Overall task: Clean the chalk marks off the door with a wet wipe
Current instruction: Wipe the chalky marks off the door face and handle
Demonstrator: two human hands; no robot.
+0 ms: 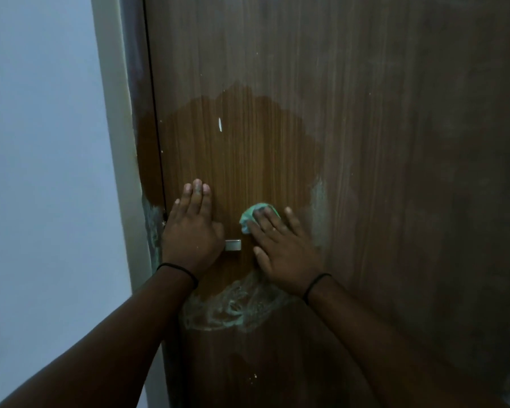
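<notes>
- Left hand point(193, 231): flat on the door point(365, 142), fingers straight, holding nothing; lower centre-left of frame, beside a metal handle point(233, 244).
- Right hand point(283, 248): fingers extended, pressing a crumpled green wet wipe point(252, 214) against the door, centre frame.
- Chalk marks point(233, 307): smeared white-green arc below both hands; paler streak at right.
- Door frame point(112, 142): left.
</notes>
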